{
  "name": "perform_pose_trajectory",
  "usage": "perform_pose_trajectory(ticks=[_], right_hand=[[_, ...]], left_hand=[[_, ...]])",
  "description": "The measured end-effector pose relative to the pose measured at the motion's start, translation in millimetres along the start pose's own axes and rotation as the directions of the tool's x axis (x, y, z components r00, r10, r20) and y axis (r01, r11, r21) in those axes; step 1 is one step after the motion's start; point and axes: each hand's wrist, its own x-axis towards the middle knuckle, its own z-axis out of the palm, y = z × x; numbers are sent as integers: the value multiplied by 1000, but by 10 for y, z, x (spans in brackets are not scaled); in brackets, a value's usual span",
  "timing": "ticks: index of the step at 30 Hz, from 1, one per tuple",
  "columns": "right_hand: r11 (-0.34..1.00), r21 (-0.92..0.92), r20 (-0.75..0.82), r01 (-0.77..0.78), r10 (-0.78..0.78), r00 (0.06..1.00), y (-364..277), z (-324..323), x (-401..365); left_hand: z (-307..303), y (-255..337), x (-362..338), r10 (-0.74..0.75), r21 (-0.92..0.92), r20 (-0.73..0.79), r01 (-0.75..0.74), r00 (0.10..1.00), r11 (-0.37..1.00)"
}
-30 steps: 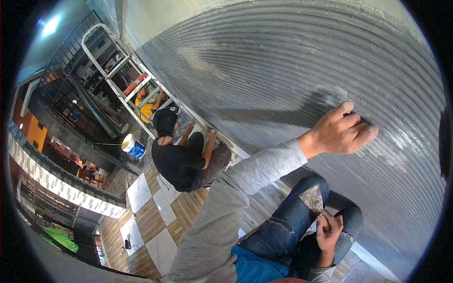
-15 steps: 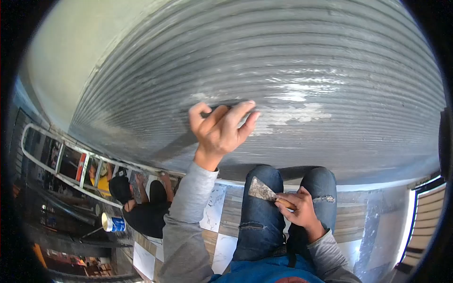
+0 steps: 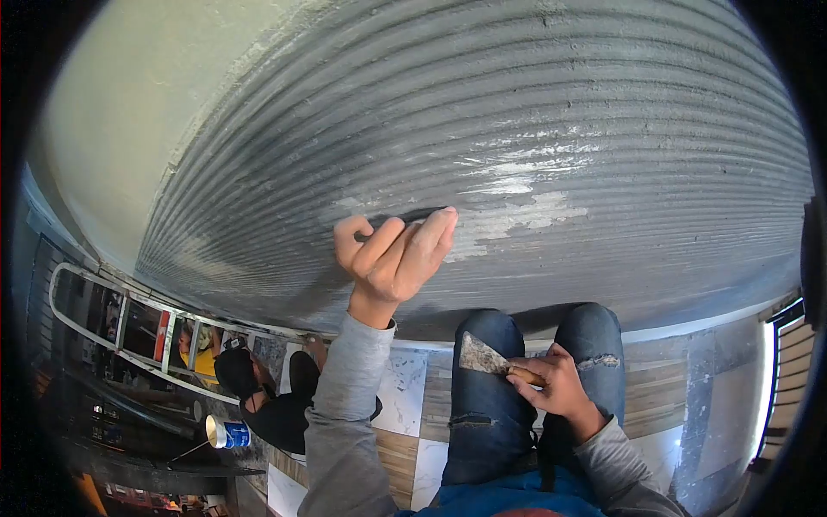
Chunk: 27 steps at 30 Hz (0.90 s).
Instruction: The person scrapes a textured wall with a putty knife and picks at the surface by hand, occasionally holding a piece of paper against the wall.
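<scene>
My left hand is raised against the ribbed grey wall, fingers bent and drawn together. A dark patch shows behind the fingertips; whether it is a shadow or a held thing I cannot make out. Pale, scraped-looking patches lie on the wall just right of those fingers. Low over my knees, my right hand is closed round the wooden handle of a putty knife. Its stained, flat blade points left, over my thigh.
A ladder stands at left, with a crouching person in black beside it. Near that person is a white-and-blue bucket. Someone in yellow is partly hidden behind the ladder. Tiled floor runs along the wall's base.
My left hand has shifted slightly down and left in view, its fingers now closer together. My right hand still holds the putty knife over my legs. The whole view has tilted a little.
</scene>
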Motion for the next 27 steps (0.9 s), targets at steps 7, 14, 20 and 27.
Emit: perform_pose_trajectory(ticks=[7,14,20,27], right_hand=[[1000,1,-6,19,-19,1000,24,5,-8],[1000,-2,5,2,-2,1000,7,3,-11],[1000,7,7,6,-6,1000,12,4,-10],[1000,17,25,-15,15,1000,8,-8,-15]], left_hand=[[-20,-26,-25,-163,-86,-7,162,987,983],[-135,4,121,-24,-14,18,24,1000,1000],[-69,-26,22,54,27,24,-55,998,998],[-27,-16,34,97,49,26,-99,995,994]])
